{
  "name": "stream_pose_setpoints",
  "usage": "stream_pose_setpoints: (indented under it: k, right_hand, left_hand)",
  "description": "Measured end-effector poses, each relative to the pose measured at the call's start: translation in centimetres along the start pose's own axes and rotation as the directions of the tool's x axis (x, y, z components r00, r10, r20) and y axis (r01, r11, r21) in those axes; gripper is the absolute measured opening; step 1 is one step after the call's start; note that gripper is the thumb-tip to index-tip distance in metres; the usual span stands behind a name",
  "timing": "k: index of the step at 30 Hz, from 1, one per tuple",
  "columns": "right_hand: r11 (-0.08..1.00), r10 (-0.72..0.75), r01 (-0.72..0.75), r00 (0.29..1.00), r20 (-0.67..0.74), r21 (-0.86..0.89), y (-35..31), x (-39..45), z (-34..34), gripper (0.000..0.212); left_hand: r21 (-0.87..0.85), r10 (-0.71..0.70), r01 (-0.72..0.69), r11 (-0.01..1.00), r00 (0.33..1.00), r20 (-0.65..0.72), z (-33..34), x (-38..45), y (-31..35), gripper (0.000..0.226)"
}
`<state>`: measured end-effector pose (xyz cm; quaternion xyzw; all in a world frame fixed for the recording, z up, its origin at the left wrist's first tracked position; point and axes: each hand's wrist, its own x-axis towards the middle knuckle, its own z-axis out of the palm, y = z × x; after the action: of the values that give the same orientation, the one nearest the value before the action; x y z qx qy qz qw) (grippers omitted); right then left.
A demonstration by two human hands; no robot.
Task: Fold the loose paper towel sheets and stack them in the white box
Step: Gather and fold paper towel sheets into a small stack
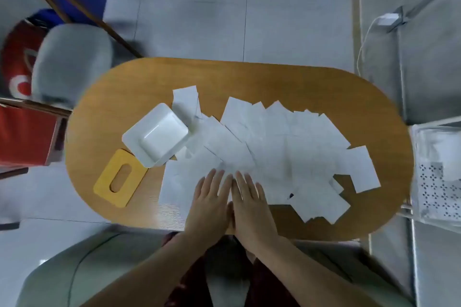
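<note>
Two hands flat on the near part of the sheet pile, side by side, inner edges touching: left hand [212,203] and right hand [250,204], fingers straight and pointing away from the body, gripping nothing. Under both palms, loose paper towel sheets [279,147], overlapping in a wide spread across the middle and right of the oval wooden table [287,77]; most of the spread beyond and to the right of the fingertips, a few sheets reaching the table's near edge. White box [156,133] to the left of the pile and beyond the left hand, tilted at an angle, well apart from both hands, one sheet propped against its far corner. Yellow slotted lid [121,177] just beside the box on its near-left side, flat on the wood. Grey padded chair [72,65] past the table's left end.
</note>
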<state>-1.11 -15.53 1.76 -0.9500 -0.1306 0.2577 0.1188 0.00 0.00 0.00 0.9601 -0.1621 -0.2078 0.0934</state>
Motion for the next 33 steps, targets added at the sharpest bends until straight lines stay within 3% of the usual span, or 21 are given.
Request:
stream_pose_setpoints:
  k: [8, 22, 25, 33]
  right_hand:
    - [0.999, -0.025, 0.023, 0.996, -0.085, -0.030, -0.1, 2.1, 8.1, 0.130]
    - [0.998, -0.067, 0.049, 0.870, -0.489, -0.049, 1.8, 4.4, 16.1, 0.059]
    - [0.998, -0.054, 0.034, 0.834, -0.550, -0.046, 1.7, 4.7, 16.8, 0.059]
    - [0.991, -0.086, 0.017, 0.839, -0.537, -0.133, 2.3, 4.2, 18.2, 0.066]
  left_hand:
    - [0.031, 0.123, -0.122, 0.992, 0.991, -0.054, 6.6, 0.1, -3.0, 0.079]
    - [-0.095, 0.131, -0.180, 0.979, 0.914, -0.383, 13.8, 1.4, -5.4, 0.062]
    - [-0.048, 0.141, -0.178, 0.983, 0.894, -0.426, 14.7, 1.4, -5.5, 0.063]
    - [-0.055, 0.123, -0.167, 0.984, 0.877, -0.465, 16.3, 0.8, -5.8, 0.064]
